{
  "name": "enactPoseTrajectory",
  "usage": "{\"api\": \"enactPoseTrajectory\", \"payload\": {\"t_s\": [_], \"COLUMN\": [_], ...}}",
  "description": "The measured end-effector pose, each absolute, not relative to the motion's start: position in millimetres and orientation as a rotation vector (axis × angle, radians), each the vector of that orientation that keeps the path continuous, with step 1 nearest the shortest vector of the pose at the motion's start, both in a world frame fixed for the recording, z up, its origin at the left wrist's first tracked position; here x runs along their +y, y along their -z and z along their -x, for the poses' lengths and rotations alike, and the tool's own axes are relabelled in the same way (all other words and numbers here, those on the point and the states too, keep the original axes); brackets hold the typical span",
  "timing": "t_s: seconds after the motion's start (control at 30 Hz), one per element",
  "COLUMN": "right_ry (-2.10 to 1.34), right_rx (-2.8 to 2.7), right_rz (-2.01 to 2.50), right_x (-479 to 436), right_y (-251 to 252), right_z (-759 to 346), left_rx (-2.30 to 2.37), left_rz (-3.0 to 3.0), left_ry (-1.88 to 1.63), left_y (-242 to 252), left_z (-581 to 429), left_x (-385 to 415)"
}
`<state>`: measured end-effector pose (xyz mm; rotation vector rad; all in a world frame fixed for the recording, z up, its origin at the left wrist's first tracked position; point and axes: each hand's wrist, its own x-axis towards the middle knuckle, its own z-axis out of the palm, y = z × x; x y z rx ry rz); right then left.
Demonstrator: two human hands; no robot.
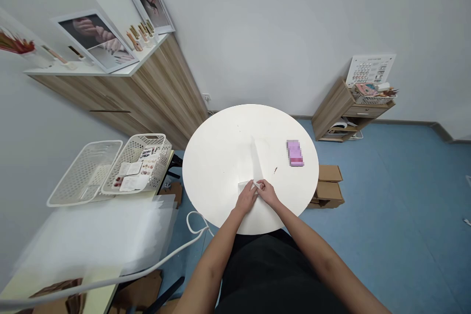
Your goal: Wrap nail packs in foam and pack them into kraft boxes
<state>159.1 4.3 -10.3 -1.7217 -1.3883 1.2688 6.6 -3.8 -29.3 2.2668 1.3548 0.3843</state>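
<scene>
Both my hands meet over the near part of a round white table (pixel 221 147). My left hand (pixel 246 200) rests with fingers curled on a small clear plastic packet (pixel 243 187) lying flat on the table. My right hand (pixel 268 193) is closed in a pinch on a thin white strip (pixel 256 185) at the packet's edge. A long clear folded sheet (pixel 257 154) stands upright just beyond my hands. A tiny dark speck (pixel 275 170) lies to the right of them. A pink blurred block (pixel 295 152) sits farther right on the table.
Two white mesh baskets (pixel 110 167) stand on a side table at the left, one holding cards. A white cable (pixel 195 225) loops below the table edge. Cardboard boxes (pixel 329 184) sit on the blue floor at the right. A small wooden shelf (pixel 346 108) stands against the far wall.
</scene>
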Motion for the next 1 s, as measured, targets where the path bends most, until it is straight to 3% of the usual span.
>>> {"api": "enactPoseTrajectory", "payload": {"t_s": [0.2,0.53,1.0], "right_ry": [-1.348,-1.464,-0.575], "right_rx": [-1.432,-1.357,-2.015], "right_rz": [1.690,1.546,1.680], "right_x": [-3,0,-13], "right_y": [14,20,12], "right_z": [-158,-167,-187], "left_rx": [1.484,1.307,1.209], "left_rz": [-2.047,-2.585,-2.645], "left_ry": [-0.595,-0.512,-0.334], "left_y": [25,23,34], "left_z": [-10,-1,15], "left_x": [-5,-21,-41]}}
